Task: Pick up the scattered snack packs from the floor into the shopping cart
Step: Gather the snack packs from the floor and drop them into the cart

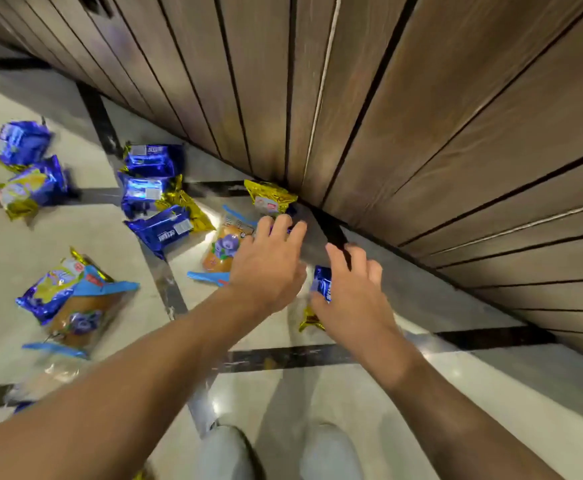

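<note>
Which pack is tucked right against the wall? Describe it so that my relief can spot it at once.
Follow the wooden slatted wall down to where it meets the floor, just beyond the left hand. There lies the gold foil pack with a small white and red label. Its neighbours are blue packs or a clear blueberry bread pack; this one shows all gold.

Hidden under the hands, cut by the edges, smeared by blur

The right hand covers most of a blue-and-gold foil snack pack, so whether its fingers grip it cannot be told. The left hand hides part of a clear-wrapped blueberry bun pack. Two blurred blue foil packs lie towards the floor's left edge; print unreadable. Pale shoes are cut off below.
</note>
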Motion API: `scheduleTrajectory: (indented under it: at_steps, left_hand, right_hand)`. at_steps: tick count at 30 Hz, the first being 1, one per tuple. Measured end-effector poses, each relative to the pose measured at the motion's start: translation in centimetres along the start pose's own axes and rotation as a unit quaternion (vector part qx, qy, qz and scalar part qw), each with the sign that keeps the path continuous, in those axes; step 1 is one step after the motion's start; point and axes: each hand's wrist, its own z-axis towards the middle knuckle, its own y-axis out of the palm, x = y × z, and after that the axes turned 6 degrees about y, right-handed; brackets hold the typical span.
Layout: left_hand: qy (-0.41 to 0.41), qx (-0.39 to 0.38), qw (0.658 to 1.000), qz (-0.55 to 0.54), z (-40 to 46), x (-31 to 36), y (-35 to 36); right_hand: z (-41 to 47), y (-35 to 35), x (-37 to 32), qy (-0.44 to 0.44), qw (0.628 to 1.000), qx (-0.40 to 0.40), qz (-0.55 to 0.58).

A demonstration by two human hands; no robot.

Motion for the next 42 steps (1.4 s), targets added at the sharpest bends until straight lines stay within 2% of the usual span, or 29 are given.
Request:
scheduleTrajectory:
  at_steps: [7, 12, 17, 24, 28, 33, 38, 42]
  left_hand:
    - [0.033, -0.051, 0.996, 0.058, 4.4, -2.6, 7.4]
    - [0.051, -0.077, 0.994, 0.065, 6.8, -2.7, 9.4]
    - [0.043, -0.084, 0.991, 0.092, 7.8, -4.1, 9.8]
    - [0.044, -0.074, 0.991, 0.101, 6.9, -5.0, 11.4]
    - [0.041, -0.071, 0.995, 0.049, 6.7, -5.0, 11.9]
    - [0.043, -0.068, 0.996, 0.036, 7.2, -4.7, 11.7]
    - [0.029, -0.074, 0.996, 0.034, 6.6, -4.0, 10.6]
    - [0.003, -0.057, 0.998, -0.022, 3.5, -3.2, 6.3]
  right_hand:
    - [5.4, 5.7, 0.9, 0.036, 0.999, -0.033, -0.018]
    - [6.8, 7.6, 1.8, 0.036, 0.994, -0.076, -0.063]
    - [7.3, 9.0, 2.9, 0.049, 0.992, -0.112, -0.043]
    - [7.6, 11.8, 2.6, 0.062, 0.995, -0.073, -0.008]
    - [8.0, 12.4, 2.3, 0.049, 0.997, -0.058, -0.032]
    - [8.3, 12.4, 3.0, 0.029, 0.998, -0.037, -0.031]
    - [8.4, 10.5, 3.4, 0.055, 0.997, -0.036, 0.031]
    - [6.7, 7.3, 2.7, 0.067, 0.995, 0.021, 0.077]
